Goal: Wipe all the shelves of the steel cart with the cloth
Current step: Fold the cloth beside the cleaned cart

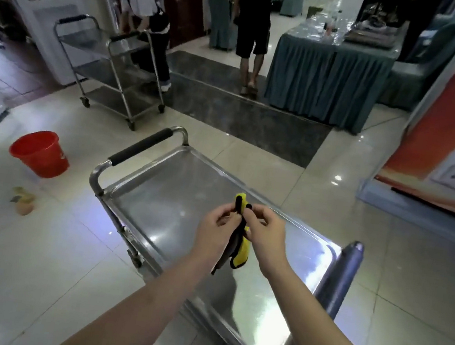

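a yellow cloth with black edging [241, 241] is held up above the top shelf [173, 211] of the shiny steel cart with black-padded handles [141, 146]. it is pinched at its upper edge by the left hand [216, 229] and the right hand [265, 234], whose fingers are closed narrowly on it, and the rest hangs down between them. the cloth is not touching the steel. it is judged that wiping is not yet started, so all shelves are left. a red plastic bucket [40, 153] is seen on the floor at about nine o'clock.
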`<state>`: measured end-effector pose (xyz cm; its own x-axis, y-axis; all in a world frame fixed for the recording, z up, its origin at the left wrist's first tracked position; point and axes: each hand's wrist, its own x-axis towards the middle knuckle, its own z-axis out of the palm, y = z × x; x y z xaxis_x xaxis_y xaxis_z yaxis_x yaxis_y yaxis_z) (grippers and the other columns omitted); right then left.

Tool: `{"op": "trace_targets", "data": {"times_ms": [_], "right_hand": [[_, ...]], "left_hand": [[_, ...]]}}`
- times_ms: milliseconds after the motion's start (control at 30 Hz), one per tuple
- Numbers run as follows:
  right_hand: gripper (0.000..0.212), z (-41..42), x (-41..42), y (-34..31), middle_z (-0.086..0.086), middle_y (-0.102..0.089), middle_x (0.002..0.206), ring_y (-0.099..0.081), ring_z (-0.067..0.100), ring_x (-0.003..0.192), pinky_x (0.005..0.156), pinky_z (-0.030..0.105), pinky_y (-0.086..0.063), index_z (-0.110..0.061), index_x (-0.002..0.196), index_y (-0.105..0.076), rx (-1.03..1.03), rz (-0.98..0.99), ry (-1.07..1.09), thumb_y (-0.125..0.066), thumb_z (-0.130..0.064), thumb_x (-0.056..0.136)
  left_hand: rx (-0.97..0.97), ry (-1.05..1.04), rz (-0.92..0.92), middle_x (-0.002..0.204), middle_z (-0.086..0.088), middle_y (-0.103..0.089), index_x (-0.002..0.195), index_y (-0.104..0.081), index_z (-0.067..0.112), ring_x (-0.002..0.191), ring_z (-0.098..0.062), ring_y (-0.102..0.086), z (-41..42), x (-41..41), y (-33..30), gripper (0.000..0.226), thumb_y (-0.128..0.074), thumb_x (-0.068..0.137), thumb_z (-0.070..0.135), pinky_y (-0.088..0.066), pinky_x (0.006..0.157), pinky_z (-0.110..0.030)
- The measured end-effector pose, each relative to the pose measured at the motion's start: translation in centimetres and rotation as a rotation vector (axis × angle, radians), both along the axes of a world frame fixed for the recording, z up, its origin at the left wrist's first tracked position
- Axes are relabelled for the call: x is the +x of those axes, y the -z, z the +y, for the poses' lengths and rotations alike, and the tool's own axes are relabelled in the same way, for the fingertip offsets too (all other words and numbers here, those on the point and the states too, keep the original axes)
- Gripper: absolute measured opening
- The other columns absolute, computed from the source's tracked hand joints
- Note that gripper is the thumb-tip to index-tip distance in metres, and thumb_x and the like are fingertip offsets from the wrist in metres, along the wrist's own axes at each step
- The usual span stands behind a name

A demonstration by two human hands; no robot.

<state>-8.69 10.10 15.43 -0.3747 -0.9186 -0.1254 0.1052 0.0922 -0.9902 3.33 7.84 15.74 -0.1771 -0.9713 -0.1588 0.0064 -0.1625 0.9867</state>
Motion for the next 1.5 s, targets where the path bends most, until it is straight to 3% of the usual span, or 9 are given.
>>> {"op": "trace_targets", "data": {"times_ms": [200,367,667,900,1033,1100,1233,1367,1500], "right_hand": [[0.007,-1.4,-3.0,1.0,0.001,-0.076,0.089,-0.074,0.027,0.092,0.086,0.059,-0.06,-0.031,0.09,-0.075,0.042,0.042,0.241,-0.07,-0.029,0.095],[0.007,-0.2,-4.2,1.0,0.006,-0.075,0.089,-0.074,0.032,0.092,0.083,0.059,-0.061,-0.023,0.092,-0.072,0.066,0.05,0.429,-0.068,-0.024,0.097],[0.007,3.6,-3.5,0.6,0.002,-0.076,0.09,-0.075,0.026,0.092,0.083,0.057,-0.062,-0.025,0.093,-0.072,0.086,0.131,0.724,-0.069,-0.031,0.091],[0.02,8.3,-2.0,0.6,-0.004,-0.078,0.091,-0.075,0.011,0.089,0.081,0.032,-0.06,-0.022,0.105,-0.076,0.082,0.141,0.868,-0.083,-0.02,0.086],[0.02,9.9,-2.3,1.1,-0.002,-0.079,0.092,-0.076,0.018,0.09,0.088,0.047,-0.062,-0.025,0.1,-0.077,0.152,0.145,0.902,-0.078,-0.025,0.08],[0.013,10.6,-2.7,1.1,-0.001,-0.078,0.089,-0.075,0.02,0.086,0.085,0.045,-0.062,-0.024,0.096,-0.075,0.171,0.162,0.939,-0.072,-0.022,0.084],[0.006,12.4,-4.8,1.8,-0.004,-0.072,0.091,-0.069,0.014,0.085,0.075,0.035,-0.057,-0.028,0.095,-0.065,0.218,0.259,0.98,-0.063,-0.022,0.093],[0.004,14.6,-7.6,3.6,-0.006,-0.069,0.089,-0.065,0.013,0.086,0.07,0.032,-0.047,-0.026,0.098,-0.06,0.348,0.39,0.955,-0.057,-0.023,0.098],[0.005,17.4,-11.5,4.3,-0.008,-0.068,0.089,-0.063,0.014,0.087,0.071,0.033,-0.043,-0.026,0.1,-0.062,0.415,0.438,0.978,-0.059,-0.023,0.098]], "left_hand": [[0.016,0.178,0.022,0.098,-0.012,-0.076,0.11,-0.072,0.023,0.096,-0.033,-0.073,-3.7,-3.7,1.1,0.024,-0.075,0.086,0.023,-0.056,0.093,-0.058],[0.034,0.355,0.021,0.095,-0.014,-0.076,0.105,-0.074,0.023,0.095,-0.039,-0.071,-5.0,-6.0,1.7,0.019,-0.074,0.087,0.017,-0.056,0.087,-0.062],[-0.064,0.695,0.009,0.102,-0.003,-0.077,0.11,-0.073,0.031,0.1,-0.026,-0.073,-3.9,-7.9,2.3,0.028,-0.073,0.082,0.027,-0.056,0.093,-0.057],[-0.018,0.856,0.073,0.103,-0.008,-0.078,0.107,-0.077,0.023,0.103,-0.028,-0.073,-0.4,-8.1,2.4,0.023,-0.07,0.087,0.016,-0.055,0.097,-0.054],[0.071,0.838,0.056,0.099,-0.012,-0.077,0.101,-0.078,0.016,0.1,-0.034,-0.072,1.7,-8.0,2.8,0.018,-0.07,0.084,0.015,-0.055,0.095,-0.058],[0.086,0.815,0.025,0.094,-0.017,-0.076,0.094,-0.077,0.011,0.092,-0.037,-0.071,2.2,-8.2,3.2,0.017,-0.069,0.081,0.019,-0.055,0.092,-0.061],[0.021,0.82,-0.026,0.087,-0.018,-0.072,0.085,-0.073,0.01,0.078,-0.022,-0.066,1.9,-9.0,3.8,0.01,-0.066,0.085,0.017,-0.056,0.087,-0.056],[-0.225,0.814,-0.191,0.085,0.005,-0.072,0.088,-0.069,0.022,0.084,-0.016,-0.066,0.5,-9.8,5.6,0.01,-0.062,0.093,0.016,-0.056,0.083,-0.042],[-0.345,0.756,-0.341,0.091,0.012,-0.07,0.1,-0.063,0.035,0.088,-0.015,-0.066,-1.0,-10.6,7.1,0.012,-0.052,0.098,0.03,-0.054,0.081,-0.042]]}}
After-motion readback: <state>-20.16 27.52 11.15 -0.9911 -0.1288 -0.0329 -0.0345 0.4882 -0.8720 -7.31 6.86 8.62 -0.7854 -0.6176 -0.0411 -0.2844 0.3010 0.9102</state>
